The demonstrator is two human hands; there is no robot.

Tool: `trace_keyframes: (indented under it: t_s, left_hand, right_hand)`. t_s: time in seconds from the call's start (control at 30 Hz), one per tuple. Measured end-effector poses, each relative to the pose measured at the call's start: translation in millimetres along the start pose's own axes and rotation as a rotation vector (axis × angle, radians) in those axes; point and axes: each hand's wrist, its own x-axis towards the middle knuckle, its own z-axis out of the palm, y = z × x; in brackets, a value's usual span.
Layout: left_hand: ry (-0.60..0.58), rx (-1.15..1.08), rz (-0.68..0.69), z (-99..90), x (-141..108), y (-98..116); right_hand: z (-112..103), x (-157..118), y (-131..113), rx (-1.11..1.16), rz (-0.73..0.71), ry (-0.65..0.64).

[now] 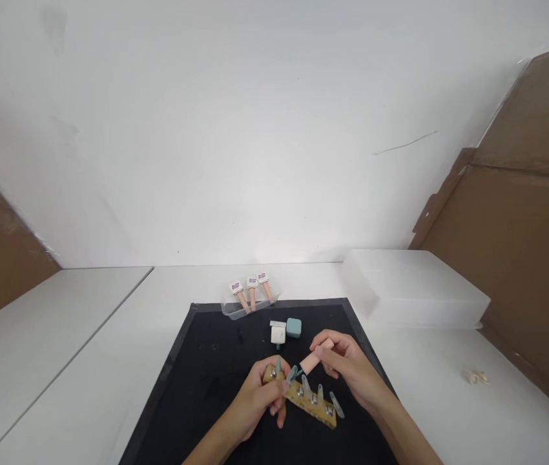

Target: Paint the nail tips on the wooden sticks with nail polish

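My left hand (265, 392) grips one end of a cork-coloured nail tip stand (310, 403), which slants down to the right. Several false nail tips (321, 395) stick up from its silver mounts. Two tips near my left fingers look teal; the others are clear. In my right hand (345, 361) is a nail polish brush (314, 361) by its peach cap, its bristle end at the second nail tip (292, 374). Whether the bristles touch it I cannot tell. Just beyond my hands sit an open white polish bottle (278, 334) and a teal square block (294, 327).
A clear tray (234, 315) with three peach-capped polish bottles (252, 290) lies at the back of the black mat (182, 368). A translucent white box (420, 290) stands at right, with a small beige bundle (476, 377) before it. Brown cardboard (521, 226) edges the right side.
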Motion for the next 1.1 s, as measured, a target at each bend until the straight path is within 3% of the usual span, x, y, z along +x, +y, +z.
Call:
trace_keyframes:
  t_s: [0.4, 0.63, 0.8, 1.1]
  left_hand:
    - [-0.011, -0.042, -0.015, 1.6, -1.6, 4.5]
    - [-0.006, -0.083, -0.024, -0.7, -2.3, 4.0]
    - [0.013, -0.118, -0.046, -1.6, -3.1, 4.5]
    - [-0.004, -0.136, -0.086, -1.1, -1.7, 5.3]
  right_hand:
    - [3.3, 1.2, -5.1, -0.111, -0.037, 0.083]
    - [0.6, 2.0, 1.2, 0.194, -0.034, 0.146]
    - [4.8, -0.7, 1.5, 0.315, -0.003, 0.065]
    - [7.2, -3.3, 3.5, 0.158, -0.082, -0.059]
